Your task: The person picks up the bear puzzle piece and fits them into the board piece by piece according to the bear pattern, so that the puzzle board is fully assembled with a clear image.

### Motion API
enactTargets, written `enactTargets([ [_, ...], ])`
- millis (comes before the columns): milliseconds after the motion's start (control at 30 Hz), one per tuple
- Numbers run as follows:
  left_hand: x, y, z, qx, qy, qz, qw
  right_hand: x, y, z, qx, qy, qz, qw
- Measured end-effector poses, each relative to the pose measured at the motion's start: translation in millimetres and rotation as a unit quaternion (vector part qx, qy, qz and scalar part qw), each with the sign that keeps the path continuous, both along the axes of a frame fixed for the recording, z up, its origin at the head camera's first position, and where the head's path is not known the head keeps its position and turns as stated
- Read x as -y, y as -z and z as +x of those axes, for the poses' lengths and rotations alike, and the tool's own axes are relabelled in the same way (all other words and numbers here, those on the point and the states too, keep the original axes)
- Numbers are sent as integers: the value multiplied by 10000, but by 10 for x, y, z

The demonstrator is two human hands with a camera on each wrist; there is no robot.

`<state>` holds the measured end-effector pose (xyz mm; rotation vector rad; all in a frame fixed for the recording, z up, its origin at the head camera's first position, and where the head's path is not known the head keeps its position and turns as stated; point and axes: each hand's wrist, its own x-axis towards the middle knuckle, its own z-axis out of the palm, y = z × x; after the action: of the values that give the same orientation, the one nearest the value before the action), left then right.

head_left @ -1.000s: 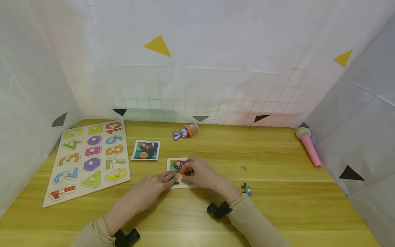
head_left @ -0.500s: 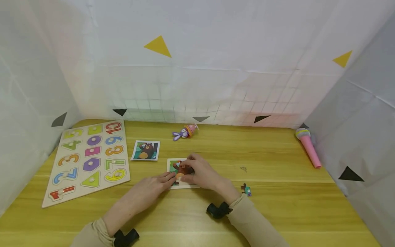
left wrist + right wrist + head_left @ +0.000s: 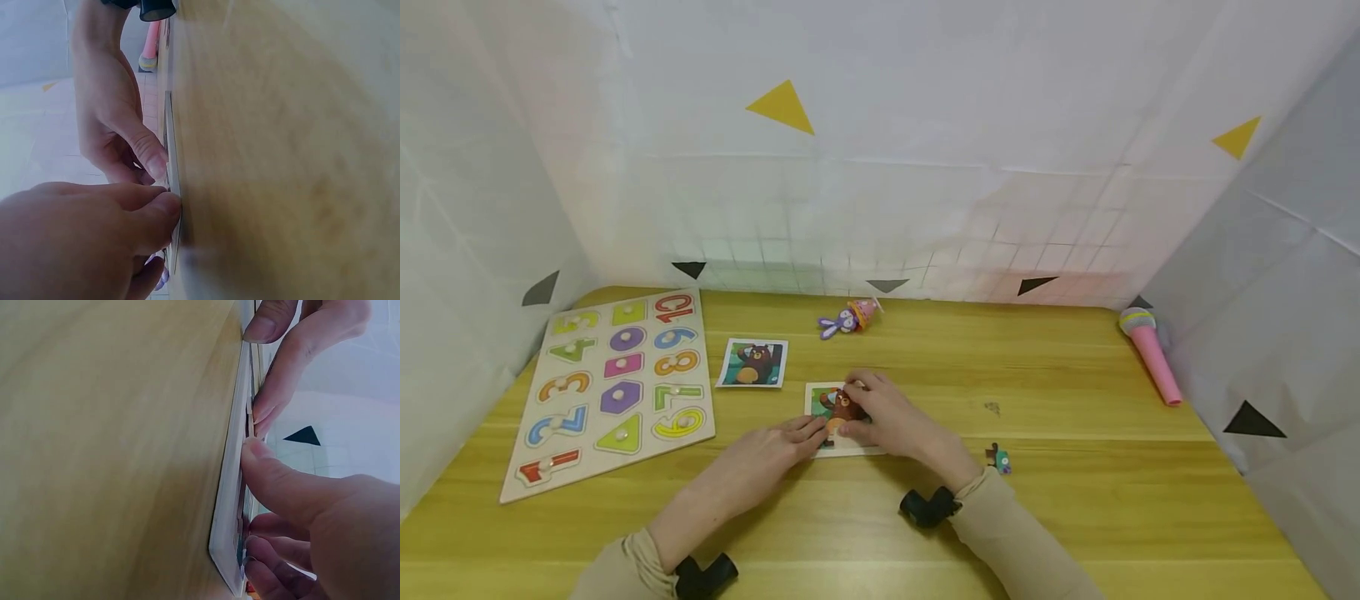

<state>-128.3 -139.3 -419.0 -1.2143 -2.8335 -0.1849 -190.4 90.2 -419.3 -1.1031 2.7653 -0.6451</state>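
Note:
A small puzzle board (image 3: 814, 403) with a bear picture lies mid-table, partly covered by both hands. My left hand (image 3: 767, 462) rests on its left part, fingers fairly straight; in the left wrist view the left thumb (image 3: 164, 209) touches the board's edge. Over the right part, my right hand (image 3: 898, 421) presses on the bear pieces (image 3: 844, 405) with thumb and fingertips spread apart. The right wrist view has the right thumb (image 3: 259, 456) on the picture surface and the other fingertips farther along it. A loose brown-and-teal puzzle piece (image 3: 998, 458) lies near the right wrist.
A matching bear picture card (image 3: 752, 363) lies behind and left of the board. Farther left is a wooden number puzzle (image 3: 587, 371). A purple rabbit toy (image 3: 847, 318) lies at the back, and a pink toy microphone (image 3: 1152, 358) at the right.
My right fingers have moved from a close bunch over the bear to a wider spread, the index finger toward the board's far edge. More of the bear shows. My left hand stays put.

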Motion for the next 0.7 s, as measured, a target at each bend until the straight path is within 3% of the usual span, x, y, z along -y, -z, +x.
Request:
enactTargets([
  [267,7,-12,-2,-54,-49,-44,10000,14,-2,-8,-68,-46,87,9999],
  [533,-17,-23,14,317,-213,7,9993,-13,22,10,231,184,-283,9992],
  [700,-38,-17,37,181,-238,-126,9995,-78,31,16,306,205,-421,9984],
])
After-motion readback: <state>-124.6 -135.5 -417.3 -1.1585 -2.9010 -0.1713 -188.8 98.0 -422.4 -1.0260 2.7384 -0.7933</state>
